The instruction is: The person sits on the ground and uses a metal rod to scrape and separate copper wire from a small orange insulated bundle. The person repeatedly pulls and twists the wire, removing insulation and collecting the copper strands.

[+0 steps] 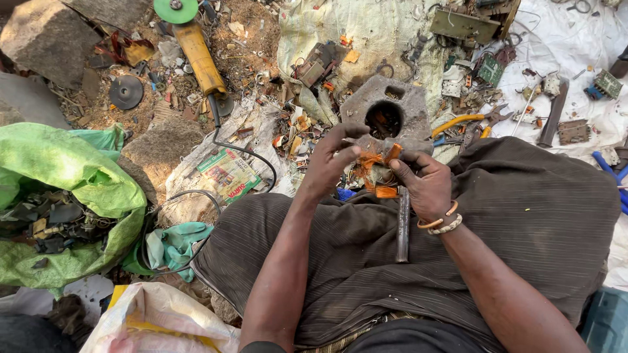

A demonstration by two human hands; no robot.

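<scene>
My left hand (330, 163) and my right hand (422, 183) meet over my lap, both gripping a small orange and copper-coloured scrap part (376, 163) with loose strips hanging from it. The fingers of each hand pinch it from opposite sides. A dark metal rod (403, 225) lies on my lap just below the right hand. A grey stone block with a round hole (386, 114) sits on the ground right beyond the hands.
A yellow angle grinder with a green disc (196, 55) lies at the upper left, its black cable (242, 150) running toward me. A green sack of dark scrap (65, 196) sits left. Yellow-handled pliers (468, 121), circuit boards and metal scraps litter the white sheet (569, 46) at the right.
</scene>
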